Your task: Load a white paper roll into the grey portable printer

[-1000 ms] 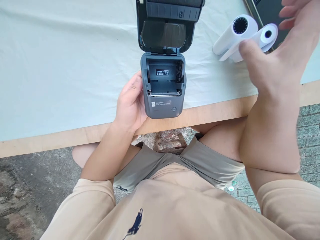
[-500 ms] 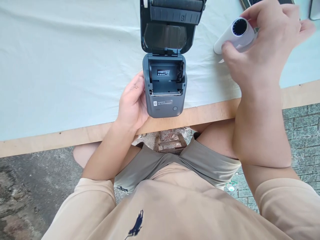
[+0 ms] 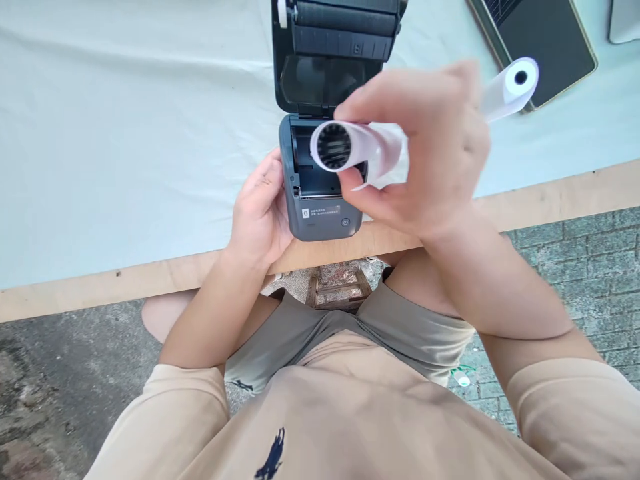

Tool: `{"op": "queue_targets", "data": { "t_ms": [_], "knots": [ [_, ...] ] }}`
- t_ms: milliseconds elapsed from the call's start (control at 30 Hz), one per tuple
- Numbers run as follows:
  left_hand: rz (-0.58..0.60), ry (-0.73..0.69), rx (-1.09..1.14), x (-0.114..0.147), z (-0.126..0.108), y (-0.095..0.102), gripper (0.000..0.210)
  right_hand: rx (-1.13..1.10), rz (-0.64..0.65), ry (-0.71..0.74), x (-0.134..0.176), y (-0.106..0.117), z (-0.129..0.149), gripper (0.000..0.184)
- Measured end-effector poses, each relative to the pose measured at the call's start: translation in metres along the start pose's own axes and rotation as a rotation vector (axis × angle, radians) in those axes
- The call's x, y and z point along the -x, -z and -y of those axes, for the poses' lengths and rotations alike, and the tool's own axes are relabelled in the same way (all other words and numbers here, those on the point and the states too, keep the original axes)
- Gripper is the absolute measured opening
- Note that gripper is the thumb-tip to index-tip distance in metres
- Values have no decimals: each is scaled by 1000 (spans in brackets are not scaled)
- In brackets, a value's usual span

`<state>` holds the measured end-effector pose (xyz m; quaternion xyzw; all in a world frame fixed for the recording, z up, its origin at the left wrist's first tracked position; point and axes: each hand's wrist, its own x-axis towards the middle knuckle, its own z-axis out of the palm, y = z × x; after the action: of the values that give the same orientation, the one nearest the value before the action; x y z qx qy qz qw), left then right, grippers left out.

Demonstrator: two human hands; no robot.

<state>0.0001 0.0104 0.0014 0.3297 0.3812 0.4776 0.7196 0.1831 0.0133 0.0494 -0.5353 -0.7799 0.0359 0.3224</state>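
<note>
- From here, I see my left hand (image 3: 260, 213) gripping the printer (image 3: 320, 227), lid (image 3: 320, 83) up.
- My right hand (image 3: 440, 147) pinches a roll (image 3: 364, 143) over the bay (image 3: 311, 181).
- A second roll (image 3: 505, 93) shows by the tablet (image 3: 555, 50).

The printer (image 3: 327, 230) is matt plastic, its lid (image 3: 323, 80) glossy, the blurred roll (image 3: 360, 143) apparently smooth paper.

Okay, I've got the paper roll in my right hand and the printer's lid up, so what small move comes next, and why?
I'd probably turn the roll to lie across the printer's bay: its hollow end faces the camera, the lid is open, and your left hand is holding the printer's side while your right hand grips the roll.
</note>
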Motion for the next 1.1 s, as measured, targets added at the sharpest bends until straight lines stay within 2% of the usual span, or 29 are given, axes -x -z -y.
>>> {"op": "queue_targets", "data": {
  "t_ms": [100, 200, 267, 400, 500, 567, 633, 733, 833, 967, 1100],
  "knots": [
    [7, -27, 42, 0, -1, -1, 26, 114, -140, 210, 0, -8, 6, 17],
    [37, -34, 96, 0, 0, -1, 24, 189, -119, 265, -1, -12, 5, 12],
    [37, -19, 109, 0, 0, -1, 24, 199, -90, 258, -2, -13, 3, 17],
    [6, -1, 78, 0, 1, 0, 25, 196, 78, 177, -5, -14, 2, 28],
    [-2, 4, 69, 0, 0, 0, 27, 220, 118, 118, -6, -16, 4, 22],
    [-9, 13, 78, 1, -1, 0, 27, 205, 85, 134, -5, -17, 3, 15],
    [-16, 18, 92, 1, -2, -1, 26, 170, 13, 209, -3, -18, 0, 12],
    [-5, 12, 96, 0, -2, -1, 25, 136, -113, 297, -2, -18, -2, 18],
    [20, 7, 103, 0, -2, -1, 25, 111, -187, 321, 0, -16, 0, 20],
    [35, 60, 122, 1, -6, -1, 21, 32, -219, 407, 7, -15, 5, 17],
    [-15, 87, 130, 4, -10, -6, 20, -18, -199, 442, 17, -20, 9, 14]
  ]
}}
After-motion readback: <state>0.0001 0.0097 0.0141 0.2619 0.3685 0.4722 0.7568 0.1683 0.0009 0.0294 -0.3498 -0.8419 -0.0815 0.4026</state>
